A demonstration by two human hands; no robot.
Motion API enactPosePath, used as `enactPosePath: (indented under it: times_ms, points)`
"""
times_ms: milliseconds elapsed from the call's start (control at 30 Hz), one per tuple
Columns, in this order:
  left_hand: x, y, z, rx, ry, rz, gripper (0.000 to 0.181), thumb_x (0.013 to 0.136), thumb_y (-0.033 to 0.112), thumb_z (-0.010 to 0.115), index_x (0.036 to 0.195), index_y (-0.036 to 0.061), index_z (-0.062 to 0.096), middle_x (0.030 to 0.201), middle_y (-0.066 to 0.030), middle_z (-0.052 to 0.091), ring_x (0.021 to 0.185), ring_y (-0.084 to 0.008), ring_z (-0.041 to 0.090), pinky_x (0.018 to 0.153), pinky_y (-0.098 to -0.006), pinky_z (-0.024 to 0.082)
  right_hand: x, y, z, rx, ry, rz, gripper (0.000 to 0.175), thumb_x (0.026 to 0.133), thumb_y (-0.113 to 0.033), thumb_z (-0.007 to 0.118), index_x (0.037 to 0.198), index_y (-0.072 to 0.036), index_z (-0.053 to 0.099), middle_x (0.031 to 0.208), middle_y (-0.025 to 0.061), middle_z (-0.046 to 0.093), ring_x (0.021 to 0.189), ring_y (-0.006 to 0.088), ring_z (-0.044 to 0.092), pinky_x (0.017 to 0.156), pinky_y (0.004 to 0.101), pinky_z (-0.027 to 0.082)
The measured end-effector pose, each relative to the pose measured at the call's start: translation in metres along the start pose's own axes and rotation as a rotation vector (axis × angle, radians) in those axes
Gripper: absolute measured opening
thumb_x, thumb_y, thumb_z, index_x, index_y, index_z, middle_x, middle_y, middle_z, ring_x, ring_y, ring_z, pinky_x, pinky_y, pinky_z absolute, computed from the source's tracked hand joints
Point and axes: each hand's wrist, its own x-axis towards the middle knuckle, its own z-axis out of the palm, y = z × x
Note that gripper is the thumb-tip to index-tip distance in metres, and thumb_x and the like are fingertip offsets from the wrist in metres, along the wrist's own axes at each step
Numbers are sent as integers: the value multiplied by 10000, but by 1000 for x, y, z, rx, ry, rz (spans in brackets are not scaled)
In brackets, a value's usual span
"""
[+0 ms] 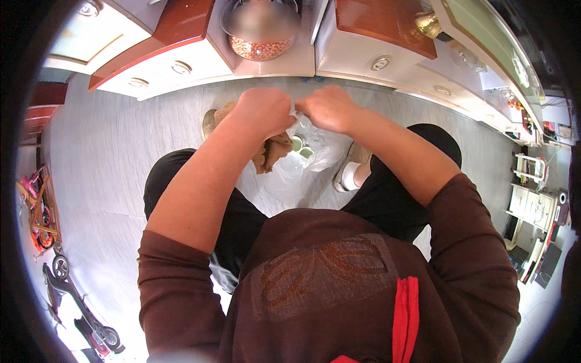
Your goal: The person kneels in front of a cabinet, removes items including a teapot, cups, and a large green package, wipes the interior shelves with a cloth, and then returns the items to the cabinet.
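Both hands are close together in front of the cabinets. My left hand (268,109) has curled fingers, and a brown cloth (272,156) hangs below and beside it; whether the fingers grip the cloth or the bag is hidden. My right hand (329,109) pinches the upper part of a clear plastic bag (324,143). The bag hangs between my knees. Pale green round items (302,146) show in or behind the bag.
A clear container with peanuts (258,49) stands on a low surface between white drawers (181,68). My feet are on the grey floor (100,159). A scooter (81,308) lies at lower left, and a white shelf unit (531,208) stands at right.
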Motion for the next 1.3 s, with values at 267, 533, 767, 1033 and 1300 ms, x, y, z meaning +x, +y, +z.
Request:
enactPosePath:
  times_ms: [267, 533, 767, 1033, 1300]
  points:
    - [4, 0, -16, -132, -124, -45, 504, 935, 538, 665, 991, 55, 799, 1011, -163, 765, 979, -347, 737, 848, -461, 589, 10, 13, -6, 53, 107, 4, 156, 892, -151, 615, 983, -117, 738, 845, 142, 746, 831, 364, 717, 719, 497, 531]
    - [14, 4, 0, -99, -21, -72, 415, 932, 436, 656, 1034, 53, 778, 1030, -152, 769, 995, -334, 739, 875, -460, 591, 28, 15, -5, 13, 175, -5, 132, 906, -168, 622, 984, -140, 725, 856, 109, 746, 840, 349, 721, 691, 492, 539]
    - [19, -11, -16, -159, 59, -142, 349, 922, 374, 659, 1058, 73, 775, 1037, -145, 771, 985, -329, 742, 870, -452, 592, 34, 20, -1, 69, 225, 86, 211, 872, -182, 646, 1048, -155, 758, 924, 134, 759, 918, 371, 732, 767, 499, 564]
    - [29, -16, 3, -127, 41, -196, 288, 907, 276, 656, 1066, 73, 783, 1056, -150, 773, 1005, -328, 744, 862, -450, 592, 35, 11, 3, 189, 307, 130, 198, 907, -186, 639, 1061, -139, 755, 927, 163, 757, 921, 367, 735, 780, 494, 567]
    - [31, -39, 6, -46, 135, -210, 236, 903, 193, 632, 1031, 75, 792, 1050, -149, 773, 987, -333, 751, 845, -455, 599, 3, -42, -2, 113, 701, -305, 260, 751, -94, 741, 999, -107, 661, 907, 67, 634, 791, 306, 632, 731, 443, 491]
